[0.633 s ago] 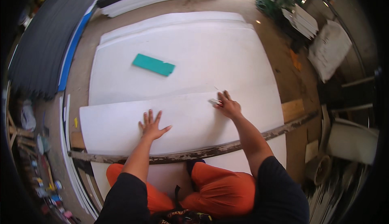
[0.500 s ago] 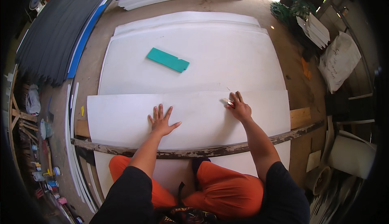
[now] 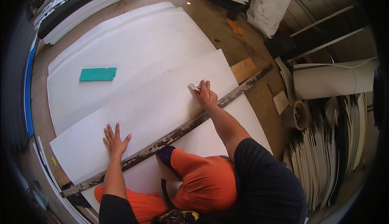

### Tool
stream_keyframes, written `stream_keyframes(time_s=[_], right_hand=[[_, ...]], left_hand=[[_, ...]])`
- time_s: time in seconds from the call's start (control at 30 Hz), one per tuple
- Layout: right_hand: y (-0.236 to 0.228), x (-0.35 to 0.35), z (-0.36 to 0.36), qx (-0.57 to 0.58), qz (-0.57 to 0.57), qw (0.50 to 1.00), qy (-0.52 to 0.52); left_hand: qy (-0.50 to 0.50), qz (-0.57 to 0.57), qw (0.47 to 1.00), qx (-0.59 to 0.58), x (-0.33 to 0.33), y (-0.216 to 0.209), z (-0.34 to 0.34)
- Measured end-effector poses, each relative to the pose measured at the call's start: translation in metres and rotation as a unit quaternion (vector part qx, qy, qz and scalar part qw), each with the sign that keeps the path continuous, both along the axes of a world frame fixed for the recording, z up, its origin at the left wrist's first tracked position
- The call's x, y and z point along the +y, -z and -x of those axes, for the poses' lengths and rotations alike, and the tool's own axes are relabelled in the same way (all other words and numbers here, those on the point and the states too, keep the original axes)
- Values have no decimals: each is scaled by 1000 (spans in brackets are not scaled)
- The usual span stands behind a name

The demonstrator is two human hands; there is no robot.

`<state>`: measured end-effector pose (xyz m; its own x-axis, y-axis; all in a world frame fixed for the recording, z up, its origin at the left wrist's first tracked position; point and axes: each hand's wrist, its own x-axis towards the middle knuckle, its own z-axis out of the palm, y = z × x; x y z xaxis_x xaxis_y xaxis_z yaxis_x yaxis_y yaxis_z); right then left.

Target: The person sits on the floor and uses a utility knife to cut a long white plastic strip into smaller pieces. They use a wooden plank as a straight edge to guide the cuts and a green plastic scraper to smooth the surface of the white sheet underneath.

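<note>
A white sheet (image 3: 158, 100) of foam-like board lies folded or stacked in front of me, over a larger pile of white sheets (image 3: 125, 41). My left hand (image 3: 116, 145) presses flat on the front sheet, fingers spread. Farther right, my right hand (image 3: 207, 96) is closed around a small red tool with a pale, blade-like end (image 3: 193, 86), resting on the same sheet. A worn dark wooden bar (image 3: 178, 133) lies across the sheet between my hands and my legs. On the larger pile sits a flat teal block (image 3: 97, 74) with a notch, apart from both hands.
A light wooden plank (image 3: 243, 70) shows beyond the right edge. To the right are a round bin (image 3: 296, 114), a white roll (image 3: 334, 80) and many upright strips (image 3: 324, 151). A white sack (image 3: 269, 9) stands behind. Stacked sheets (image 3: 97, 9) stand at the far left.
My view has swung right, so the sheets and bar now appear slanted. The right hand has shifted nearer the bar, still holding the tool; the left stays flat on the sheet.
</note>
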<state>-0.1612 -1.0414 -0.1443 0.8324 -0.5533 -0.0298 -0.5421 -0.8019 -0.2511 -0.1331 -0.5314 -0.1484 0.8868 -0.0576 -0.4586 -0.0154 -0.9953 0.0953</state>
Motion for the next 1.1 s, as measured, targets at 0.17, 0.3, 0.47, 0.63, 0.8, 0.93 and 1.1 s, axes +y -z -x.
stream_keyframes(time_s=[0.17,0.3,0.47,0.63,0.8,0.93,1.1], right_hand=[[-28,-7,42,151,-8,988,43],[-24,-21,68,215,7,975,63],[-21,-42,74,261,-7,963,71],[-25,-17,56,152,-15,988,32],[-27,12,0,3,-23,991,-130],[-17,41,-50,-28,-22,983,-182],[-28,94,-101,-13,-25,966,-256]], left_hand=[[13,-20,999,27,7,-7,-11],[13,-16,999,45,5,-15,-19],[12,-3,1000,24,2,-5,-17],[10,14,999,-49,5,12,-1],[31,38,985,-167,18,27,0],[43,42,968,-242,16,34,-11],[32,19,968,-247,9,41,-5]])
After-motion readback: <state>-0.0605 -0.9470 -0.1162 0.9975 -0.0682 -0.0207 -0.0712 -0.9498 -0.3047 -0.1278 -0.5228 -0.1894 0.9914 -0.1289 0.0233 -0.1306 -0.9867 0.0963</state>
